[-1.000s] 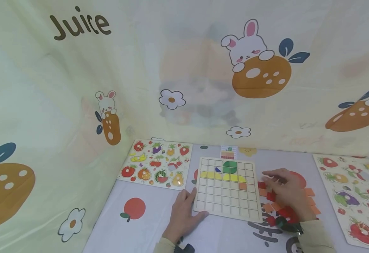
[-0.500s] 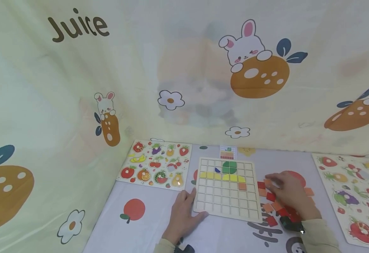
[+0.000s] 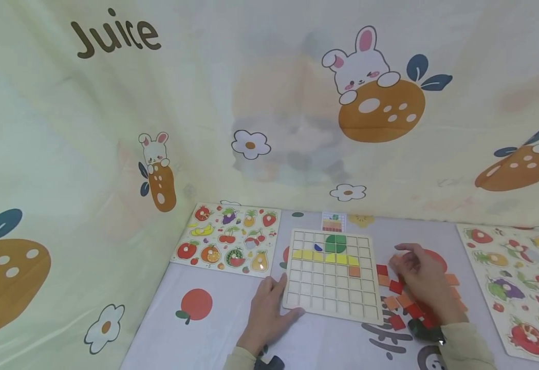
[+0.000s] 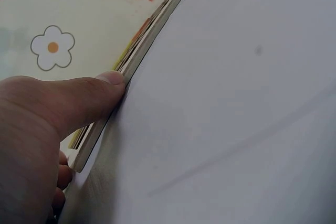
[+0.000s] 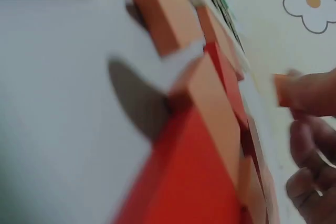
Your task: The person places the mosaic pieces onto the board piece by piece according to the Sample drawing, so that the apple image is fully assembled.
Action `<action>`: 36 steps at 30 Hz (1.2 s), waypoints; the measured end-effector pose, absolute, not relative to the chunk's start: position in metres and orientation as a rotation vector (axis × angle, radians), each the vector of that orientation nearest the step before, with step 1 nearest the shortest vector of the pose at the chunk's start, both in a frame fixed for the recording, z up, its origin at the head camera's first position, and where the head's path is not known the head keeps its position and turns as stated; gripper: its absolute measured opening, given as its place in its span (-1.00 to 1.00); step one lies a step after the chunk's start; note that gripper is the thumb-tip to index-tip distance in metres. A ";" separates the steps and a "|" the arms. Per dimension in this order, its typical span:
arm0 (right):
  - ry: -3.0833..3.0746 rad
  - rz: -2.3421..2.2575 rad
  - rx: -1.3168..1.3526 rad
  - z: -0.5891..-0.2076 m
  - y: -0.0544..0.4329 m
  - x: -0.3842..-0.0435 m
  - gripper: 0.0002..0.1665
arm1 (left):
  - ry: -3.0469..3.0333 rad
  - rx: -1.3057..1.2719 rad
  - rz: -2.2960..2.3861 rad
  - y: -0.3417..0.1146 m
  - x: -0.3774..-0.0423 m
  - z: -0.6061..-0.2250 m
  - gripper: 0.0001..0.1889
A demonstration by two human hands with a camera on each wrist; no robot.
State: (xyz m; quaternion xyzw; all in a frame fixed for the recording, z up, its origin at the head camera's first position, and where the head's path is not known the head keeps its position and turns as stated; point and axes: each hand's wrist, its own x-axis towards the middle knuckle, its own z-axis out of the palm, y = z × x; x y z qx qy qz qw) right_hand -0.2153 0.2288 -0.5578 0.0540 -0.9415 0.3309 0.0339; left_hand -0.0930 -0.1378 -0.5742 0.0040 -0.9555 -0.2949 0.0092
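Note:
A square wooden grid board lies in front of me, with yellow, green, blue and orange pieces in its upper cells. My left hand holds its near left corner, the thumb against the front edge and the fingers along the left side. To the right of the board, my right hand pinches a small orange tile between thumb and finger, raised above the pile in the right wrist view. Loose red tiles and orange tiles lie under and beside that hand, partly hidden by it.
Behind the board lies a small pattern card. A fruit puzzle board is at the back left, and another fruit board at the right. A printed curtain hangs behind the table.
My right hand has come up a little from the pile, taking an orange tile that lay at its fingertips. The left hand and the grid board have stayed in place.

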 end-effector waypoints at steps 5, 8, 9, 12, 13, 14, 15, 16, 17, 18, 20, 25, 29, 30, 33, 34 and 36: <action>-2.699 1.089 0.080 -0.557 0.222 -0.209 -0.55 | -2.985 0.008 -0.913 -0.138 -0.094 -0.575 -0.01; -2.688 1.140 0.018 -0.555 0.217 -0.205 -0.52 | -2.983 0.002 -0.906 -0.138 -0.094 -0.575 -0.01; -2.697 1.155 -0.005 -0.554 0.216 -0.204 -0.49 | -2.983 0.002 -0.906 -0.138 -0.094 -0.575 -0.01; -2.734 1.203 -0.073 -0.555 0.209 -0.200 -0.39 | -2.979 0.002 -0.914 -0.138 -0.093 -0.575 -0.01; -2.745 1.216 -0.087 -0.556 0.208 -0.199 -0.36 | -2.977 0.002 -0.918 -0.138 -0.093 -0.575 -0.01; -2.756 1.228 -0.094 -0.557 0.206 -0.198 -0.34 | -2.975 0.003 -0.922 -0.138 -0.093 -0.575 -0.01; -2.758 1.242 -0.097 -0.558 0.204 -0.197 -0.34 | -2.975 0.004 -0.925 -0.138 -0.093 -0.575 -0.01; -2.765 1.263 -0.099 -0.559 0.202 -0.197 -0.32 | -2.972 0.005 -0.926 -0.138 -0.093 -0.575 -0.01; -2.770 1.282 -0.091 -0.560 0.200 -0.196 -0.32 | -2.972 0.006 -0.926 -0.138 -0.093 -0.575 -0.01; -2.775 1.296 -0.071 -0.561 0.198 -0.195 -0.33 | -2.971 0.008 -0.927 -0.138 -0.093 -0.575 -0.01; -2.785 1.307 -0.024 -0.563 0.195 -0.194 -0.36 | -2.972 0.012 -0.926 -0.138 -0.093 -0.575 -0.01; -2.818 1.257 0.125 -0.564 0.187 -0.190 -0.48 | -2.978 0.013 -0.922 -0.138 -0.093 -0.574 -0.01; -2.870 1.287 0.122 -0.563 0.180 -0.185 -0.53 | -2.977 0.016 -0.929 -0.137 -0.093 -0.574 -0.01; -2.875 1.292 0.127 -0.563 0.179 -0.184 -0.53 | -2.977 0.017 -0.929 -0.137 -0.093 -0.574 -0.01; -2.877 1.278 0.164 -0.563 0.176 -0.181 -0.54 | -2.975 0.019 -0.926 -0.137 -0.094 -0.573 -0.02; -2.872 1.270 0.190 -0.563 0.175 -0.180 -0.54 | -2.974 0.017 -0.926 -0.137 -0.093 -0.574 -0.02; -2.871 1.249 0.245 -0.563 0.175 -0.180 -0.54 | -2.971 0.012 -0.923 -0.137 -0.093 -0.575 -0.01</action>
